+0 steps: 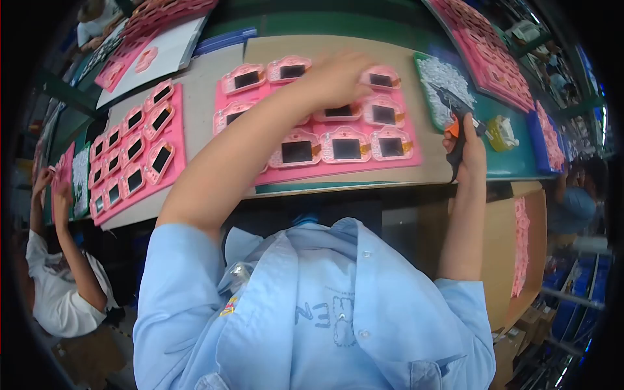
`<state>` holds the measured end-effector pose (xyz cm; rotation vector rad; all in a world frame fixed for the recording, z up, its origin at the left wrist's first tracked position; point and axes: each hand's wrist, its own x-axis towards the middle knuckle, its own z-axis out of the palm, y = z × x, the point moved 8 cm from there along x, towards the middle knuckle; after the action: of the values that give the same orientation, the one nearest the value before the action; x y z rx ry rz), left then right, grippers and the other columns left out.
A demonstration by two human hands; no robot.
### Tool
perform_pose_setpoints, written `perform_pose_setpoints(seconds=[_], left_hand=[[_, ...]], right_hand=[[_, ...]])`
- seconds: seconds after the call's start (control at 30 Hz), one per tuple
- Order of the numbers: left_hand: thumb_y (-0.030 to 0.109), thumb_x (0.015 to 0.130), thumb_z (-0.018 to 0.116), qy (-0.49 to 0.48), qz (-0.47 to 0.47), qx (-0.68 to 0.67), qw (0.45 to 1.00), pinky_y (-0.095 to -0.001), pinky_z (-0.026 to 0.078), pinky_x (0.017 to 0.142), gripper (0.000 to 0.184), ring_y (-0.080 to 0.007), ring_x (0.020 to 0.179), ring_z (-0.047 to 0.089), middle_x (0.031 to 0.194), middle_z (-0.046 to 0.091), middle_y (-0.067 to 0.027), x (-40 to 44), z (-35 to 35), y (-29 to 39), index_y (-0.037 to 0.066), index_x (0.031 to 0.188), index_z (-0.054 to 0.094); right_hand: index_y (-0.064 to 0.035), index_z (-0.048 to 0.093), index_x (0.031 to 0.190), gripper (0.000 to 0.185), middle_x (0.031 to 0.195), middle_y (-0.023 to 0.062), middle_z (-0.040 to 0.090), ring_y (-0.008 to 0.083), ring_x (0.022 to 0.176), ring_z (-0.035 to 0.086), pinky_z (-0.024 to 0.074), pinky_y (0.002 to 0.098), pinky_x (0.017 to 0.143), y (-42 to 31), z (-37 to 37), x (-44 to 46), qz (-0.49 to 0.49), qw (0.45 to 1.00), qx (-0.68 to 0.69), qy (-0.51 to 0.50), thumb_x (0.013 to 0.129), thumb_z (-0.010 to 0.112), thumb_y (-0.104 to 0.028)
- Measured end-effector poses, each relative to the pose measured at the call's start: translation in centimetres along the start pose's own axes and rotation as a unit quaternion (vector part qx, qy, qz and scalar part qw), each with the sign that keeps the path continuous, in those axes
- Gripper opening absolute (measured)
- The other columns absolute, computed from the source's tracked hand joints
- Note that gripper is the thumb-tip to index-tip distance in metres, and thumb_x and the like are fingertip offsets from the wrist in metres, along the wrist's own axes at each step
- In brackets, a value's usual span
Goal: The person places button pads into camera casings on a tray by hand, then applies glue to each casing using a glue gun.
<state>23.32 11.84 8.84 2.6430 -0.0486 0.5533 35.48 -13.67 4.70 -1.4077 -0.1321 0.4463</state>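
My left hand (341, 78), smeared by motion, hovers over the back of a pink board (383, 168) and hides part of it. Several pink casings with dark screens, such as the front one (345, 149), lie on the board in rows. My left forearm crosses above some of them. On the right, my right hand (470, 153) is closed round a black glue gun (460, 133) with an orange trigger. Its front end points up over a green tray (426, 97) of small white pieces. Whether my left fingers hold anything is not visible.
Another pink board (175, 146) of screened casings lies to the left, with a person (71, 279) working beyond it. A yellow container (502, 133) and a blue bin (545, 146) stand right. Stacked pink trays (487, 58) occupy the back right. A cardboard box (497, 253) sits below.
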Motion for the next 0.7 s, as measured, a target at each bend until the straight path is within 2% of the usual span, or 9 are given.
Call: perform_pose_setpoints(seconds=[0.1, 0.2, 0.3, 0.4, 0.47, 0.53, 0.57, 0.67, 0.7], left_hand=[[0.022, 0.08, 0.065, 0.008, 0.0, -0.042, 0.999, -0.0379, 0.036, 0.1, 0.044, -0.0297, 0.117, 0.048, 0.122, 0.055, -0.013, -2.9, -3.3, 0.3, 0.008, 0.121, 0.054], [0.018, 0.081, 0.064, 0.036, -0.026, -0.078, 0.996, -0.037, 0.035, 0.101, 0.041, -0.0279, 0.118, 0.047, 0.124, 0.053, -0.0124, -7.1, -5.6, -0.4, 0.006, 0.119, 0.054], [0.015, 0.082, 0.063, 0.043, -0.084, -0.108, 0.99, -0.0355, 0.034, 0.103, 0.039, -0.026, 0.12, 0.047, 0.125, 0.051, -0.0119, -11.2, -6.7, -1.9, 0.005, 0.119, 0.055], [0.012, 0.081, 0.064, 0.075, -0.153, -0.141, 0.975, -0.0353, 0.038, 0.099, 0.036, -0.0265, 0.118, 0.049, 0.122, 0.053, -0.013, -14.2, -7.8, -2.3, 0.004, 0.115, 0.057], [0.009, 0.08, 0.063, 0.092, -0.18, -0.151, 0.968, -0.0348, 0.041, 0.096, 0.033, -0.0263, 0.116, 0.05, 0.122, 0.053, -0.0133, -15.7, -8.5, -2.7, 0.003, 0.112, 0.057], [0.007, 0.081, 0.062, 0.098, -0.186, -0.139, 0.968, -0.0336, 0.043, 0.094, 0.031, -0.0251, 0.116, 0.05, 0.122, 0.053, -0.0128, -17.1, -9.1, -3.2, 0.003, 0.112, 0.058], [0.006, 0.082, 0.061, 0.106, -0.201, -0.159, 0.961, -0.0333, 0.04, 0.097, 0.031, -0.0242, 0.118, 0.049, 0.123, 0.052, -0.0122, -17.7, -9.1, -3.4, 0.002, 0.112, 0.057], [0.004, 0.083, 0.059, 0.121, -0.222, -0.196, 0.947, -0.033, 0.034, 0.102, 0.029, -0.0225, 0.121, 0.046, 0.125, 0.051, -0.0113, -18.9, -9.0, -4.0, 0.002, 0.112, 0.057], [0.004, 0.083, 0.059, 0.123, -0.217, -0.194, 0.949, -0.0331, 0.034, 0.102, 0.029, -0.0227, 0.121, 0.046, 0.125, 0.051, -0.0115, -19.4, -8.7, -4.5, 0.002, 0.112, 0.057]], right_hand=[[-0.0023, 0.058, 0.1, 0.031, 0.078, 0.0091, 0.062, 0.0149, 0.061, 0.057, 0.0484, 0.0259, 0.055, -1.4, -4.2, 1.0, -0.018, 0.996, 0.086, 0.003, 0.091, 0.058, -0.032], [-0.0009, 0.055, 0.102, 0.025, 0.086, 0.0122, 0.061, 0.0192, 0.067, 0.06, 0.0528, 0.0282, 0.059, -5.6, -9.5, 2.7, -0.098, 0.987, 0.102, 0.079, 0.092, 0.056, -0.025], [0.0014, 0.054, 0.103, 0.023, 0.093, 0.0148, 0.06, 0.0216, 0.072, 0.062, 0.0547, 0.0304, 0.061, -7.2, -15.0, 7.1, -0.083, 0.974, 0.167, 0.128, 0.092, 0.055, -0.019], [0.0028, 0.053, 0.103, 0.019, 0.096, 0.0163, 0.059, 0.0235, 0.076, 0.063, 0.0559, 0.0319, 0.062, -7.3, -18.5, 9.2, -0.075, 0.984, 0.025, 0.163, 0.092, 0.054, -0.014], [0.0052, 0.059, 0.102, 0.033, 0.096, 0.0156, 0.062, 0.0228, 0.079, 0.064, 0.0542, 0.0319, 0.063, -6.4, -22.5, 10.6, -0.056, 0.956, -0.14, 0.25, 0.086, 0.065, -0.023], [0.0067, 0.062, 0.101, 0.043, 0.094, 0.0142, 0.063, 0.0216, 0.079, 0.064, 0.0531, 0.0316, 0.063, -7.2, -24.7, 10.9, -0.04, 0.875, -0.349, 0.333, 0.081, 0.071, -0.03], [0.0077, 0.065, 0.099, 0.055, 0.093, 0.014, 0.066, 0.0215, 0.082, 0.065, 0.0516, 0.0321, 0.067, -6.5, -29.5, 14.1, 0.011, 0.825, -0.434, 0.361, 0.074, 0.075, -0.04], [0.009, 0.065, 0.096, 0.06, 0.097, 0.016, 0.067, 0.025, 0.086, 0.066, 0.0509, 0.0327, 0.073, -4.8, -30.9, 14.4, -0.053, 0.885, -0.232, 0.4, 0.075, 0.07, -0.047], [0.0082, 0.065, 0.096, 0.061, 0.098, 0.0173, 0.066, 0.0266, 0.088, 0.065, 0.0504, 0.0334, 0.076, -4.9, -31.3, 14.1, -0.025, 0.857, -0.298, 0.419, 0.075, 0.068, -0.049]])
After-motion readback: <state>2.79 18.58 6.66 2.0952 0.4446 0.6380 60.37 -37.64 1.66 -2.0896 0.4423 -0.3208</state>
